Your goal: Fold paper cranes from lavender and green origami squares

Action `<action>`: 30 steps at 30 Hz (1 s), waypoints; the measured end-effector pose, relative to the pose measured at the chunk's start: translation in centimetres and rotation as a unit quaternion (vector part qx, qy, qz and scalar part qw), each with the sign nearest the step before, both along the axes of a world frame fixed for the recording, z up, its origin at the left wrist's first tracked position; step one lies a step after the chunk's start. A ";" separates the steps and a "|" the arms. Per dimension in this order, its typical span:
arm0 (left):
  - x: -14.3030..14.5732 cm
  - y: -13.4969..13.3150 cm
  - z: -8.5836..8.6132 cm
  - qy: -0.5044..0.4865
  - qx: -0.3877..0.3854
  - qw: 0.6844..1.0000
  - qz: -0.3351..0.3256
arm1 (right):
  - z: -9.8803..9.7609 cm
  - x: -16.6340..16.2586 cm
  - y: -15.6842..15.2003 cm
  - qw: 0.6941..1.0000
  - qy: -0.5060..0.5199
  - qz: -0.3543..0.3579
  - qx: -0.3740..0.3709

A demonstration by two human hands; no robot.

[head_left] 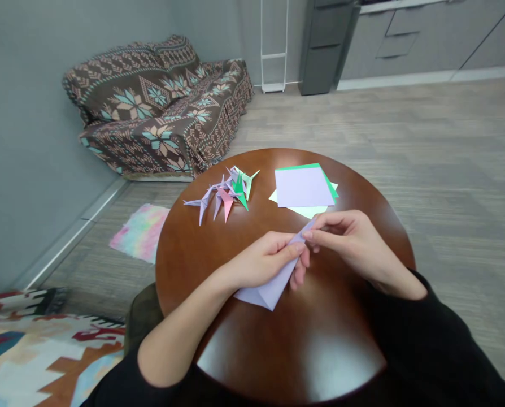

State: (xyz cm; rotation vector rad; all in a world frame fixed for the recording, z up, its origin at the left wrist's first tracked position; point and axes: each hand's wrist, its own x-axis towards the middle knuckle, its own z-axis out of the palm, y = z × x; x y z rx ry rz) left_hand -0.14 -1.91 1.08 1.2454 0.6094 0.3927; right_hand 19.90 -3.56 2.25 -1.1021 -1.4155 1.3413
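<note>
A partly folded sheet of lilac origami paper (273, 289) is held slantwise over the round brown table (201, 257). My left hand (278, 259) grips it around the middle, thumb on top and fingers curled beneath. At its upper right tip, my right hand (339, 234) pinches the paper between thumb and forefinger. The paper's wider end points down and to the left, with a crease showing. Part of the sheet is hidden behind my left hand.
Several folded paper cranes (225, 195) in lilac, pink and green lie together at the table's far left. A stack of square paper (304, 187), lilac on top, sits beyond my right hand. A patterned covered sofa (159, 113) stands behind, near a pastel rug (140, 232).
</note>
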 end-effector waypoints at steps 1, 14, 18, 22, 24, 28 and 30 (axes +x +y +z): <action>0.1 0.0 0.0 -0.002 0.004 1.000 0.003 | -0.1 -0.1 0.0 1.000 0.012 -0.005 -0.008; 0.4 -0.2 0.5 0.009 0.021 1.000 0.017 | -0.8 -0.6 -0.1 0.997 0.058 -0.051 -0.016; 0.3 -0.2 0.4 0.017 0.008 1.000 -0.001 | -1.1 -0.4 0.3 0.990 0.089 -0.109 -0.002; 0.4 -0.2 -0.1 0.005 -0.007 1.000 -0.011 | -1.1 0.1 0.5 0.981 0.131 -0.140 0.004; 0.4 -0.2 -0.2 -0.007 -0.009 1.000 0.001 | -0.9 0.2 0.5 0.991 0.101 -0.089 -0.006; 0.4 -0.1 -0.2 -0.019 0.008 1.000 0.018 | -0.3 -0.2 0.1 1.000 0.024 0.002 -0.016; 0.5 -0.1 -0.2 -0.019 0.011 1.000 0.017 | -0.3 -0.4 -0.1 1.000 0.016 0.003 -0.012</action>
